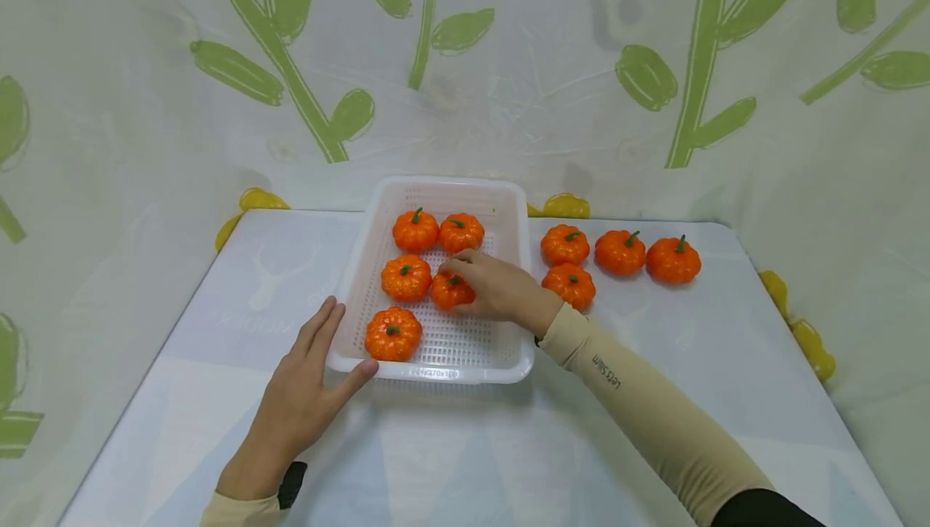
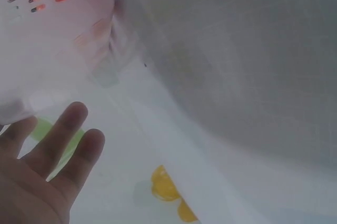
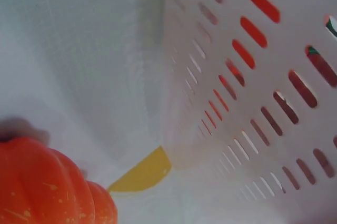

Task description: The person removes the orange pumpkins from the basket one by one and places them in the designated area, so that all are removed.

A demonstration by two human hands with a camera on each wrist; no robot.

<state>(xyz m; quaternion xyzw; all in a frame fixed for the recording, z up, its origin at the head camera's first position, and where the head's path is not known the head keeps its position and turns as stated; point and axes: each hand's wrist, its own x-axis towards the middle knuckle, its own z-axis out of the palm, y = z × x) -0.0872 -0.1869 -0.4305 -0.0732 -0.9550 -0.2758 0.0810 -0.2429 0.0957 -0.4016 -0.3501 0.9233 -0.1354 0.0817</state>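
A white slotted plastic basket (image 1: 458, 375) stands on the table. My right hand (image 1: 497, 286) reaches inside it and grips a small orange toy pumpkin (image 1: 449, 291), fingers behind and thumb in front. Two pumpkins sit at the back of the basket, one pumpkin (image 1: 405, 278) lies just left of the gripped one, and another pumpkin (image 1: 393, 333) is at the front left. At the basket's front left corner is my left hand (image 1: 305, 386), thumb at the front rim and straight fingers along the left side. The left wrist view shows these fingers beside the basket's outer wall (image 2: 52, 60).
Several more pumpkins are on the table right of the basket, including a front pumpkin (image 1: 570, 286) close to my right wrist and a far right pumpkin (image 1: 673, 260). Behind the table (image 1: 654, 333) hangs a pale curtain (image 1: 508, 123) with green leaf prints.
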